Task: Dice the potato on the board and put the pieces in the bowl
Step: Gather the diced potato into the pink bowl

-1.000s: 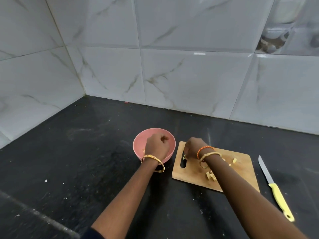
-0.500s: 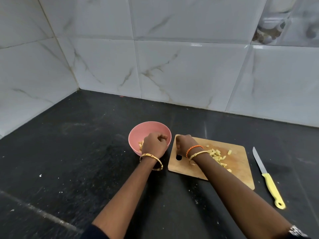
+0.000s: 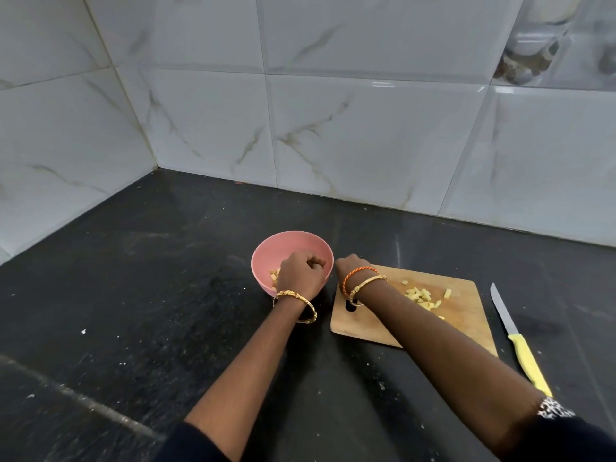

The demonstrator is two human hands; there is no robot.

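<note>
Transfer step underway, we judge. Left hand (image 3: 301, 273) over pink bowl (image 3: 266, 258), fingers curled, contents hidden. Right hand (image 3: 350, 265) at board (image 3: 463, 315) edge, grasp unclear. Potato pieces (image 3: 421, 296) remain; next, gather them bowlward.

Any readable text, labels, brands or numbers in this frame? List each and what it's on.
Nothing legible.
White pattern on the dark right sleeve cuff: may be lettering, too blurred to read.
Yellow-handled knife: no marking visible.
Pink bowl, wooden cutting board, wall tiles: no text seen.
Printed picture on the tile at top right: no words visible.
</note>
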